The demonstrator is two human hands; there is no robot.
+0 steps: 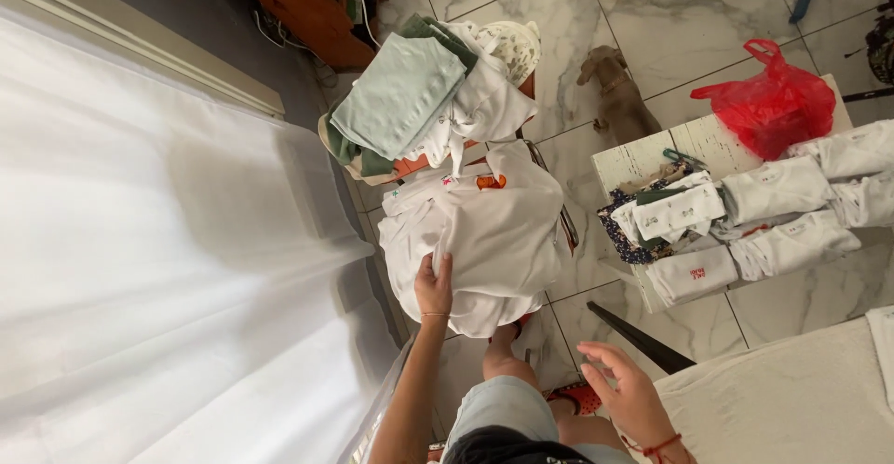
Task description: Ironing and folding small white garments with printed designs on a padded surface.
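Head view, left hand (434, 287): clenched on a white garment (484, 241) heaped over a chair.
Head view, right hand (626, 391): released, fingers spread, holding nothing.
Handling: garment judged light, soft, limp; best gathered at an edge or seam.

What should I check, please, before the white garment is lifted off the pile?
1. Left hand grips the white garment: ok, fingers pinch its cloth.
2. Right hand free: ok, open and holding nothing.
3. Garment clear of the green folded cloth: cannot tell, the pile overlaps.
4. Space on the small white table: not ok, rolled white clothes and a red bag fill most of it.
5. Dog away from the pile: ok, it stands apart on the tiles.
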